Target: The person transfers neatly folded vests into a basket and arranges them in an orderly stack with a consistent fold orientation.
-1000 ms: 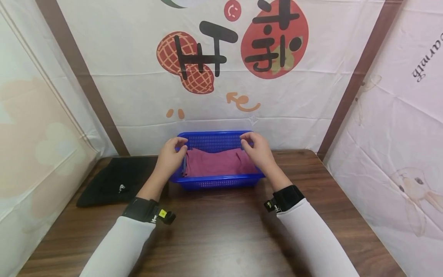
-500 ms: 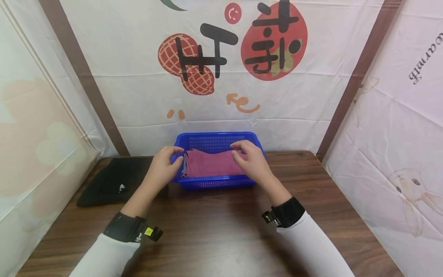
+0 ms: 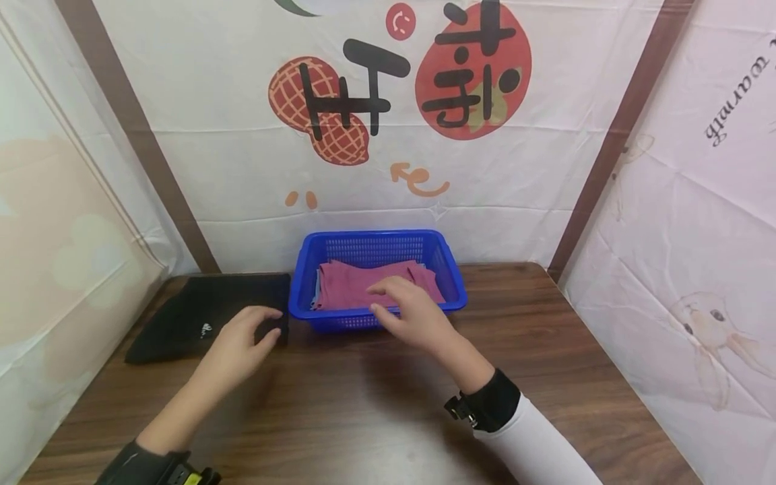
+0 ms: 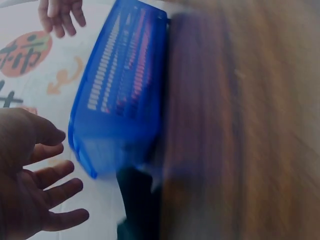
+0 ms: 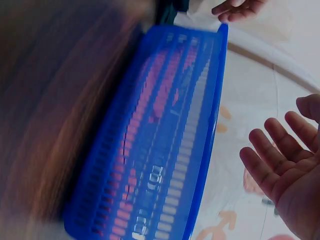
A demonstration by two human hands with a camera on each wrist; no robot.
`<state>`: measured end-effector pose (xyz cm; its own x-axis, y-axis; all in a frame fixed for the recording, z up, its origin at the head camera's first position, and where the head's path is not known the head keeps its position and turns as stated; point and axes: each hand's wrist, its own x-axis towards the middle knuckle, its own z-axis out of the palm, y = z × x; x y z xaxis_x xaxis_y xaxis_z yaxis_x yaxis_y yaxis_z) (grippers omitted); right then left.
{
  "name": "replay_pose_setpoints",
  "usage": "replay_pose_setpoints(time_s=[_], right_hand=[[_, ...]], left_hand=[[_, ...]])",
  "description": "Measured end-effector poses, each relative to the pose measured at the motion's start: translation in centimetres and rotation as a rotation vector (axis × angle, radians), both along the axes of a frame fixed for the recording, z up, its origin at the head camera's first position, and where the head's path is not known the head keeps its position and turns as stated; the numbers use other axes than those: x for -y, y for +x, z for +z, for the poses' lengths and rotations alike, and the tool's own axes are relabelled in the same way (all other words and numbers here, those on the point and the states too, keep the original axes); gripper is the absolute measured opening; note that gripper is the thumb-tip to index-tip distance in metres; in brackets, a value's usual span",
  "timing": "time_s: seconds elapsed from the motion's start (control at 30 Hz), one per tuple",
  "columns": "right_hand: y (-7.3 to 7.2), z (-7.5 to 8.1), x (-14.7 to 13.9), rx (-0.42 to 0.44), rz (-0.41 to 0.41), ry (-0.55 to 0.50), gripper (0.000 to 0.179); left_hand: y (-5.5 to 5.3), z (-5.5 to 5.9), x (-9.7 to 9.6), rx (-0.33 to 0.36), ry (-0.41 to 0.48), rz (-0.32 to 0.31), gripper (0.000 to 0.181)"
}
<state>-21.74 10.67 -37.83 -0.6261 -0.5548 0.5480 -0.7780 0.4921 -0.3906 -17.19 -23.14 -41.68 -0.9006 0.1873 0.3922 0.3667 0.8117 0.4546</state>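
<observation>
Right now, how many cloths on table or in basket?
3: pink cloth in blue basket, bluish cloth at pink's left edge, black cloth left of basket. More may hide underneath.

The head view is looking forward and down from above and in front of the blue basket (image 3: 339,314), taking in the tabletop (image 3: 364,417) around it and the printed cloth (image 3: 515,188) behind it. The left wrist view, rolled sideways, is facing the basket's near wall from low and close. The right wrist view, rolled the opposite way, is looking from nearer still; both are sharing that wall and the cloth behind.
</observation>
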Motion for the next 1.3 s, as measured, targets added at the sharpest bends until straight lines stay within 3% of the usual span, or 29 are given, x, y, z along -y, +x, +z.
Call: replay_pose_setpoints(time_s=[0.13, 0.27, 0.43, 0.57, 0.7, 0.9, 1.03, 1.17, 1.3], right_hand=[[1.1, -0.3, 1.7, -0.014, 0.115, 0.052, 0.026], [2.3, -0.8, 3.2, -0.009, 0.18, 0.14, 0.028], [3.3, -1.6, 5.1, 0.058, 0.187, 0.266, 0.032], [3.3, -2.2, 7.1, 0.14, 0.203, 0.346, 0.037], [3.1, -2.7, 9.5, 0.169, 0.222, 0.413, 0.041], [2.7, -3.6, 13.4, 0.237, 0.222, 0.464, 0.05], [2.1, -4.5, 15.8, 0.305, 0.199, 0.483, 0.055], [1.7, -5.4, 17.7, 0.346, 0.126, 0.534, 0.059], [1.4, -5.8, 19.4, 0.324, 0.042, 0.589, 0.063]], left_hand=[[1.4, -0.8, 2.9, 0.069, -0.025, 0.027, 0.031], [2.0, -2.2, 6.0, 0.145, -0.076, 0.054, 0.034], [1.7, -3.7, 10.3, 0.171, -0.163, 0.126, 0.041], [1.4, -3.9, 13.7, 0.185, -0.222, 0.207, 0.049], [1.3, -4.0, 16.3, 0.193, -0.257, 0.221, 0.05], [1.2, -3.9, 18.0, 0.244, -0.299, 0.18, 0.047], [0.8, -4.0, 18.4, 0.242, -0.351, 0.162, 0.041], [-0.2, -4.2, 18.5, 0.219, -0.424, 0.136, 0.032], [-0.8, -4.3, 18.6, 0.221, -0.462, 0.142, 0.028]])
